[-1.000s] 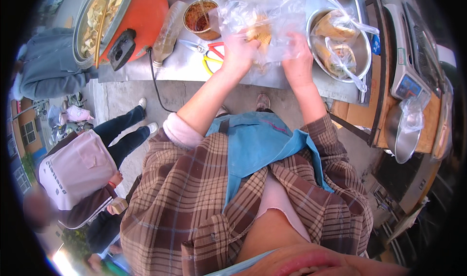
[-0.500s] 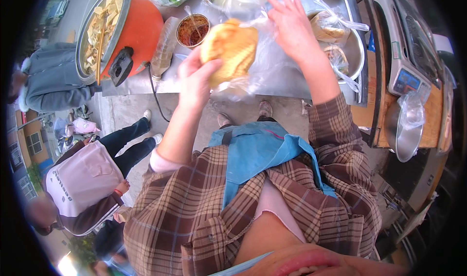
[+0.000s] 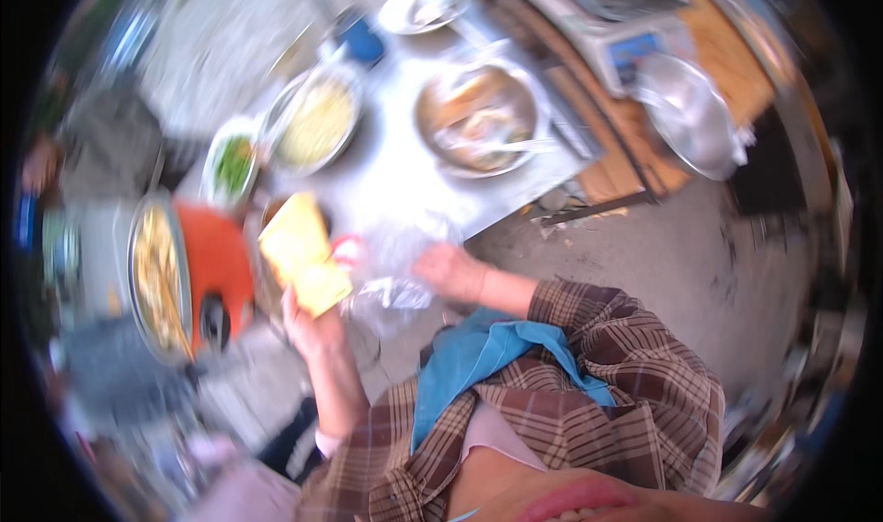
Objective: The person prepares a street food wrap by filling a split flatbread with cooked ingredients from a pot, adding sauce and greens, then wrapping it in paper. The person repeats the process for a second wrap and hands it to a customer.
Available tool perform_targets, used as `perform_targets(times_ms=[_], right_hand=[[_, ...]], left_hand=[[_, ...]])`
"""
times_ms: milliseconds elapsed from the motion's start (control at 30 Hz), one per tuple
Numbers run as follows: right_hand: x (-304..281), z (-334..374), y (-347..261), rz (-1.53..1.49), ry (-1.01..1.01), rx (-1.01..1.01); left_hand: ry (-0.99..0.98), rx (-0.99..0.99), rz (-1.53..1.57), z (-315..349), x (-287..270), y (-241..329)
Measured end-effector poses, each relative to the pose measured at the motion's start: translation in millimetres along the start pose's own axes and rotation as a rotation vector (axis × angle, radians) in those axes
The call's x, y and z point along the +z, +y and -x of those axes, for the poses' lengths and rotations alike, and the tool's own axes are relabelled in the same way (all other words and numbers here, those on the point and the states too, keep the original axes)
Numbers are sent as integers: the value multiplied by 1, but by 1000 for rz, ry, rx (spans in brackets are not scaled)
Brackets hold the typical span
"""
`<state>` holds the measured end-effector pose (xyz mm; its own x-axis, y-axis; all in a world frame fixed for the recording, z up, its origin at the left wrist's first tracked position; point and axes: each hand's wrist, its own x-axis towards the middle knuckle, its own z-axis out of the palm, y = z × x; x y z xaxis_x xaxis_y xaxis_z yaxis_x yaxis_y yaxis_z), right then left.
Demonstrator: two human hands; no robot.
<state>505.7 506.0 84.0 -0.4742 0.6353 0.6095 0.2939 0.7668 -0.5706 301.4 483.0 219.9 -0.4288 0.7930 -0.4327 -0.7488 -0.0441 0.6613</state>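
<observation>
My left hand (image 3: pixel 315 327) is closed on the lower edge of a golden flatbread (image 3: pixel 299 251), which it holds up at the table's near left side. Beside the bread a thin clear plastic bag (image 3: pixel 391 260) spreads out, smeared by motion. At the bag's right side is my right hand (image 3: pixel 451 272), its fingers drawn in and seeming to grip the plastic, though blur hides the fingertips. A red-edged thing (image 3: pixel 347 250) shows between bread and bag; I cannot make out what it is. The bread mostly covers a dark container behind it.
A red-orange cooker (image 3: pixel 216 260) with pale food pieces and chopsticks stands at left. On the metal table (image 3: pixel 386 145) are a bowl of greens (image 3: pixel 235 165), a bowl of pale shreds (image 3: pixel 317 122) and a steel basin (image 3: pixel 478 117) with bagged food. A scale (image 3: pixel 635 53) and metal bowl (image 3: pixel 690 117) stand right.
My view has swung, so the table appears turned. The flatbread and my left hand have moved left and nearer me. My right hand has come down nearer my body, and its fingers are less spread.
</observation>
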Motion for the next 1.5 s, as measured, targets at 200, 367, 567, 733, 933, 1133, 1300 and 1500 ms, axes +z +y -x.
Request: perform_targets(times_ms=[200,367,567,733,933,1133,1300,1500], right_hand=[[-130,152,23,-629,-168,1179],[-368,308,29,424,-24,1766],[-561,268,123,620,1356,1043],[-610,174,274,844,918,967],[-643,49,324,961,69,1001],[-586,-83,356,805,69,324],[-579,-79,360,1027,-13,190],[-597,-41,279,25,667,664]], left_hand=[[-238,-17,-27,-15,40,-1],[-231,-52,-97,6,51,-27],[-236,-33,-130,24,98,-93],[-267,-78,-69,39,161,-161],[-173,19,-139,69,196,-188],[-172,37,-172,76,209,-203],[-165,-30,-187,73,218,-211],[-216,-48,-215,63,222,-224]])
